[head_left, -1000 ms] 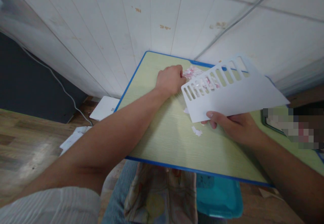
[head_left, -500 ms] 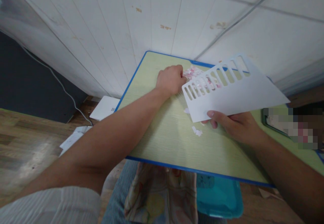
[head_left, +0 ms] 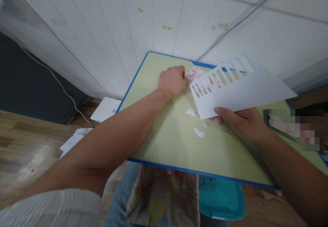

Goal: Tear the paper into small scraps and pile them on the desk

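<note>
A white sheet with a row of rounded slots of growing width (head_left: 238, 92) is pinched along its lower edge by my right hand (head_left: 239, 121), thumb on top. It is held tilted over the table, and small pink and white paper scraps (head_left: 196, 73) show behind it and through its slots. My left hand (head_left: 173, 80) rests on the tabletop with fingers curled, right beside the pile of scraps. Whatever its fingers may hold is hidden. Loose white paper bits (head_left: 199, 133) lie nearer to me, below the sheet's lower left corner.
The pale green table (head_left: 164, 141) has a blue rim and stands against a white panelled wall (head_left: 164, 18). A phone-like device (head_left: 279, 124), partly blurred out, lies at the right. Under the front edge are a turquoise bin (head_left: 225, 199) and a patterned cloth (head_left: 164, 199).
My right hand has shifted the slotted sheet to the right and slightly up, uncovering more paper bits near its lower left corner. My left hand has stayed in place.
</note>
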`<control>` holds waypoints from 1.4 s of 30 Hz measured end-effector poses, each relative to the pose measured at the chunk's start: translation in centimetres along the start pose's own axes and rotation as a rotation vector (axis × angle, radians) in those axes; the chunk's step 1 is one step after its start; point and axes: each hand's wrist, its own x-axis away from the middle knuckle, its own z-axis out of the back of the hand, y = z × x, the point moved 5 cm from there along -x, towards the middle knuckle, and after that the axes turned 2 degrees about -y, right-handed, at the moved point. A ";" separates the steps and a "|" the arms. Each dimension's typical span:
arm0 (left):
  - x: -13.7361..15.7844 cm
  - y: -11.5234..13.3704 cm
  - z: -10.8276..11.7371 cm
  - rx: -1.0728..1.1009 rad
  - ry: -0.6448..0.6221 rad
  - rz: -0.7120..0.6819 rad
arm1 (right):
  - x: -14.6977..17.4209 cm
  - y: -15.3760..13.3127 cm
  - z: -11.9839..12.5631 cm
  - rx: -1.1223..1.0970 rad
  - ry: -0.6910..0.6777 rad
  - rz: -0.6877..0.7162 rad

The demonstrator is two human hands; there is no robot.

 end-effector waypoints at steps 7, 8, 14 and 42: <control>-0.2 -0.2 -0.1 -0.012 -0.026 0.027 | 0.6 -1.3 -1.2 -0.050 -0.128 0.046; -0.2 -0.2 -0.1 -0.015 -0.024 0.024 | 0.5 -1.1 -1.1 -0.039 -0.125 0.034; -0.1 -0.2 -0.2 -0.018 0.000 -0.002 | -0.2 0.2 0.0 0.024 -0.076 -0.014; -0.1 -0.1 -0.1 0.011 -0.006 -0.003 | -0.1 0.8 -0.6 -0.102 -0.026 -0.058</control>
